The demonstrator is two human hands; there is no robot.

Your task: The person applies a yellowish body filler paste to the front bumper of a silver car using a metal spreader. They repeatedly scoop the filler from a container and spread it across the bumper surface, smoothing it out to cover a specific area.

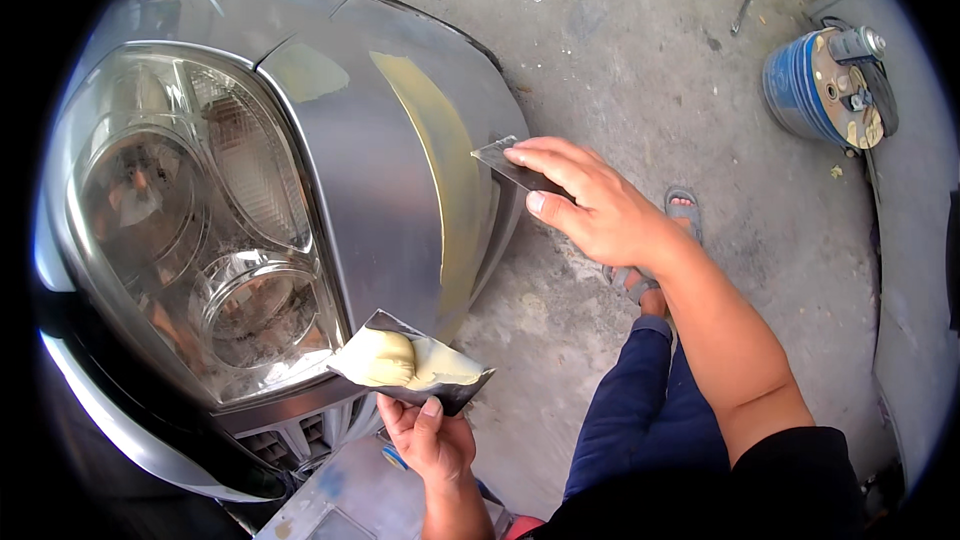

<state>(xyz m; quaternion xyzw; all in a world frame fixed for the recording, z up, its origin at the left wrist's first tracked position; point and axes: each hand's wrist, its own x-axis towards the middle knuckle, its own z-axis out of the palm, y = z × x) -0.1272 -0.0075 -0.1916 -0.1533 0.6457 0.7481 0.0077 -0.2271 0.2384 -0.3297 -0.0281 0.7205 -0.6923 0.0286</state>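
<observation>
Head view shows both hands busy and well apart. The left hand point(430, 440) pinches a dark plate point(462, 396) loaded with pale yellow paste point(378, 358); the right hand point(590, 195) grips a thin dark spreader point(515, 172) between thumb and fingers. The spreader's far corner lies at the outer side of the yellow strip point(425, 130) that curves down the grey bumper point(370, 190); whether it touches cannot be told.

Good work here would probably mean a small load, the blade kept low and even, and long strokes following the curve, with the strip's margins feathered thin. The plate seems best held level, so that the mound does not slide.

On the left, the headlight point(190, 220) sits close to the plate, so a careless swing could smear its lens. Bare concrete floor point(620, 50) beyond the bumper leaves the right arm room; the blue bucket point(790, 90) stands well apart.
</observation>
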